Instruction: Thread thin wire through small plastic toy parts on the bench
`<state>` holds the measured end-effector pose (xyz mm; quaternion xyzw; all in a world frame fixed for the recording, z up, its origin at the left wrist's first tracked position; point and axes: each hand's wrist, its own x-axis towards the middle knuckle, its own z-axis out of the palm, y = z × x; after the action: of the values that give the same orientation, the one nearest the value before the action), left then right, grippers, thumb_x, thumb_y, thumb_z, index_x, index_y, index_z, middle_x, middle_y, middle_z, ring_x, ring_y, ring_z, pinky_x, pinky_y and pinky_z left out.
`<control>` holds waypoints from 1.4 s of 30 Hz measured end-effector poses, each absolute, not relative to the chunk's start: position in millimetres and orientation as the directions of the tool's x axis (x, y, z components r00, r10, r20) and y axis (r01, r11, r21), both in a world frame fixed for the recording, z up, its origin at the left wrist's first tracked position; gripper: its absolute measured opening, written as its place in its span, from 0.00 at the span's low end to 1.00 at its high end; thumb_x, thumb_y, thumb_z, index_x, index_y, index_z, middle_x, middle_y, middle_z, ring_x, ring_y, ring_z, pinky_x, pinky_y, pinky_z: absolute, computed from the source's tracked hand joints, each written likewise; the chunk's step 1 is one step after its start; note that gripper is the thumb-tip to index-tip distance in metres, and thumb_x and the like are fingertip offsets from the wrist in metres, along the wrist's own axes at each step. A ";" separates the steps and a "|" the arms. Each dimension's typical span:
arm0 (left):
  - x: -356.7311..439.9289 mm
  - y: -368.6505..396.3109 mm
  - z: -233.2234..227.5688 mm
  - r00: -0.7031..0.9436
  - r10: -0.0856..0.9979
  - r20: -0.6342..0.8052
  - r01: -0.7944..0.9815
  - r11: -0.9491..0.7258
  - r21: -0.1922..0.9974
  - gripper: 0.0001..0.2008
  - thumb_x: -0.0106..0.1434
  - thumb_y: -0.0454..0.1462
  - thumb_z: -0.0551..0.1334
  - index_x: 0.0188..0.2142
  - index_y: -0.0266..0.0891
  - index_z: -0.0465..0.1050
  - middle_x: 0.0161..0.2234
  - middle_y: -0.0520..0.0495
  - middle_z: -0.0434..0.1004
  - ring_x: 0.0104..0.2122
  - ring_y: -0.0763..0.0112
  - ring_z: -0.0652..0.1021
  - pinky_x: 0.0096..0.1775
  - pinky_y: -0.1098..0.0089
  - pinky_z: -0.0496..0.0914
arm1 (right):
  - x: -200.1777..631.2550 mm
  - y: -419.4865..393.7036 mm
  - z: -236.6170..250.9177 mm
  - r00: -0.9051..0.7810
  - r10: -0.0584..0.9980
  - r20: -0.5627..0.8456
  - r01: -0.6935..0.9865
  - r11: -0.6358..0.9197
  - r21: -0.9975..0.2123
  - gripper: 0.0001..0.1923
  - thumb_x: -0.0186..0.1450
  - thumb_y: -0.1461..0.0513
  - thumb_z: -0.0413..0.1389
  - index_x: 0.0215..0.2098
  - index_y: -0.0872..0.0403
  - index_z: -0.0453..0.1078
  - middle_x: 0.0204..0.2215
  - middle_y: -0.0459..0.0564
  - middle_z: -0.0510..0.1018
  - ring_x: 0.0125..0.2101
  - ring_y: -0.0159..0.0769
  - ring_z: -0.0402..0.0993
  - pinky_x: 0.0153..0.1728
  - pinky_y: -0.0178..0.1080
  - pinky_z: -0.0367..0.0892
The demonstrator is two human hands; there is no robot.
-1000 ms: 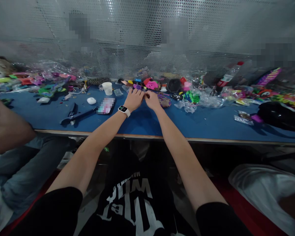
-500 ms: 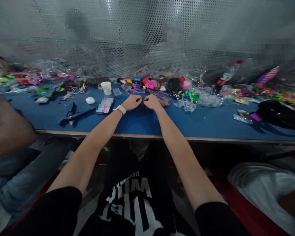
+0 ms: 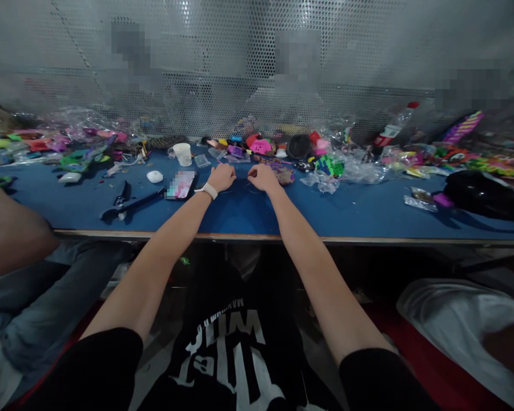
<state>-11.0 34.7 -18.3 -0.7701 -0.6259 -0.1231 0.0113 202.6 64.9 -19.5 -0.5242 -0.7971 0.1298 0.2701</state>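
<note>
1. A small-goods assembly workshop: a long blue bench (image 3: 368,211) shared by seated workers.
2. Beyond the hands (image 3: 242,178), bright plastic trinkets (image 3: 261,147) and clear bags (image 3: 325,181).
3. Perforated metal screen (image 3: 240,68) behind; more workers beyond it.

Left hand (image 3: 221,176) and right hand (image 3: 262,177) curled, apart on blue table (image 3: 360,211), phone (image 3: 180,184) beside left, colourful clutter behind

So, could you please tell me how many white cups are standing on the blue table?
1: the white cup stands at the back of the blue table, beyond the left hand; clutter there may hide others.
</note>
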 end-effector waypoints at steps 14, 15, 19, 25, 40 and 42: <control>-32.0 43.8 -10.6 0.153 0.932 0.330 0.911 -0.262 0.319 0.10 0.79 0.38 0.64 0.52 0.40 0.85 0.55 0.34 0.88 0.57 0.49 0.83 0.64 0.49 0.77 | 203.2 69.0 -19.1 -0.415 0.862 0.292 0.754 0.506 -0.420 0.12 0.78 0.62 0.67 0.36 0.50 0.87 0.40 0.57 0.91 0.45 0.51 0.86 0.57 0.49 0.78; -31.2 42.3 -10.4 0.182 0.936 0.303 0.913 -0.275 0.301 0.09 0.78 0.39 0.66 0.51 0.40 0.86 0.54 0.35 0.89 0.56 0.49 0.83 0.64 0.49 0.77 | 204.9 70.1 -19.4 -0.422 0.857 0.296 0.748 0.514 -0.421 0.15 0.80 0.61 0.64 0.35 0.50 0.87 0.38 0.57 0.91 0.43 0.51 0.86 0.55 0.48 0.77; -22.5 34.9 -11.5 0.201 0.957 0.208 0.946 -0.245 0.211 0.09 0.77 0.40 0.67 0.48 0.40 0.86 0.55 0.33 0.88 0.58 0.43 0.83 0.64 0.43 0.76 | 208.2 73.0 -21.3 -0.432 0.842 0.323 0.734 0.536 -0.416 0.22 0.83 0.56 0.60 0.30 0.50 0.82 0.32 0.55 0.87 0.37 0.47 0.82 0.47 0.46 0.75; -9.2 29.1 -15.7 0.219 0.957 0.189 0.974 -0.226 0.017 0.20 0.82 0.37 0.57 0.62 0.31 0.84 0.68 0.19 0.80 0.69 0.32 0.76 0.69 0.36 0.72 | 202.6 70.6 -22.1 -0.429 0.841 0.330 0.739 0.537 -0.408 0.23 0.82 0.56 0.60 0.28 0.49 0.77 0.30 0.53 0.85 0.35 0.46 0.79 0.47 0.45 0.73; -9.5 27.0 -8.9 0.134 0.966 0.220 0.975 -0.168 0.147 0.22 0.89 0.37 0.49 0.71 0.29 0.72 0.61 0.22 0.85 0.63 0.43 0.85 0.64 0.54 0.78 | 225.5 64.2 -4.0 -0.468 0.874 0.128 0.752 0.470 -0.461 0.17 0.66 0.71 0.64 0.48 0.56 0.92 0.45 0.55 0.95 0.44 0.46 0.91 0.49 0.40 0.81; -11.8 29.1 -7.4 0.122 0.966 0.227 0.969 -0.166 0.183 0.19 0.88 0.37 0.53 0.69 0.31 0.74 0.60 0.25 0.86 0.62 0.44 0.86 0.63 0.55 0.78 | 224.2 63.4 -4.3 -0.474 0.870 0.138 0.740 0.478 -0.473 0.17 0.66 0.72 0.65 0.47 0.56 0.92 0.44 0.56 0.95 0.45 0.47 0.91 0.50 0.41 0.83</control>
<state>-11.8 29.1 -7.4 -0.7491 -0.6458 -0.1472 0.0051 224.2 63.4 -4.3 -0.4791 -0.8400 0.1769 0.1832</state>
